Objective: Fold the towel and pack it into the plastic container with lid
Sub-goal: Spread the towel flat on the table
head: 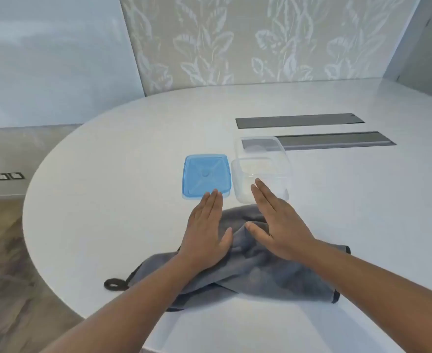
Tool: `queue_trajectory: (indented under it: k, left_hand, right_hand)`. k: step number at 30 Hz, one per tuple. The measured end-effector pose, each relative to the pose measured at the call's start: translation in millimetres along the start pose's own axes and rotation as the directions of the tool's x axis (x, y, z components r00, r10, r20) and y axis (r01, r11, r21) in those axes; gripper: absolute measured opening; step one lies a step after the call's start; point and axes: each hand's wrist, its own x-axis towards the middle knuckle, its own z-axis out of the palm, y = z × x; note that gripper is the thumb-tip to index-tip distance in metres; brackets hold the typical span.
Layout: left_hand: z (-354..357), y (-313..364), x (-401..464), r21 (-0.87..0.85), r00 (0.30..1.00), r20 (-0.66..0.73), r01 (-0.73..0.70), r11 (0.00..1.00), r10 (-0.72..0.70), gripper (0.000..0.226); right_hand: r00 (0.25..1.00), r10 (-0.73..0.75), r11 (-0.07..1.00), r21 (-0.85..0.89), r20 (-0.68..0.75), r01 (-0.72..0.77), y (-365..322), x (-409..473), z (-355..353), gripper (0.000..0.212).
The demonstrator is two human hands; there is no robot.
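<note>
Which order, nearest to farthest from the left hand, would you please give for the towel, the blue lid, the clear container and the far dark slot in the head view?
From the left hand:
1. Towel, under it.
2. Blue lid, just beyond the fingertips.
3. Clear container, ahead right.
4. Far dark slot, rear right.

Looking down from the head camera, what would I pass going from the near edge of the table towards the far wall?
Grey towel → blue lid and clear container side by side → two dark slots in the white table.
</note>
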Motion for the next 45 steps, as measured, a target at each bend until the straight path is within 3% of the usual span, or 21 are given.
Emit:
queue_trajectory:
  k: [8,16,22,25,28,31,35,38,41,43,45]
  left_hand:
    - [1,0,-17,-0.045,0.991,0.107,0.087,0.995,-0.082,0.074]
    - [1,-4,-19,0.012,0.944,0.228,0.243,0.970,-0.239,0.084]
    - [-1,-3,-19,-0.024,0.944,0.199,0.274,0.961,-0.264,0.091]
    - [-3,-2,-18,-0.070,0.938,0.190,0.309,0.948,-0.291,0.081]
    - [-3,-3,-17,-0.191,0.923,0.179,0.371,0.909,-0.340,0.058]
    - [-9,-4,-14,-0.290,0.914,0.185,0.401,0.869,-0.360,0.040]
    - [-22,-5,-9,-0.274,0.909,0.273,0.388,0.880,-0.316,0.014]
    - [-27,-4,-5,-0.150,0.891,0.328,0.377,0.914,-0.314,0.015]
    - [-30,-1,1,-0.164,0.853,0.390,0.436,0.885,-0.348,0.024]
    - [-33,1,4,-0.276,0.844,0.413,0.473,0.837,-0.341,0.026]
    - [-38,2,6,-0.418,0.823,0.484,0.517,0.747,-0.298,0.043]
  right_hand:
    - [0.992,0.057,0.994,0.088,0.109,-0.067,10,-28,23,0.074]
    - [0.990,0.132,0.977,0.160,0.046,-0.138,11,-43,31,0.055]
    - [0.989,0.145,0.960,0.240,0.004,-0.142,11,-46,32,0.044]
    - [0.984,0.176,0.944,0.286,-0.011,-0.166,10,-45,31,0.033]
    - [0.973,0.223,0.915,0.357,-0.062,-0.187,12,-43,31,0.030]
    - [0.938,0.341,0.869,0.399,-0.056,-0.292,12,-39,30,0.020]
    - [0.874,0.479,0.776,0.423,0.086,-0.467,8,-28,17,0.052]
    - [0.821,0.521,0.727,0.382,0.234,-0.571,9,-20,4,0.070]
    - [0.820,0.522,0.764,0.299,0.234,-0.572,10,-16,-2,0.067]
    - [0.846,0.493,0.796,0.288,0.203,-0.533,9,-14,-7,0.063]
    - [0.880,0.447,0.817,0.328,0.162,-0.475,5,-13,-13,0.053]
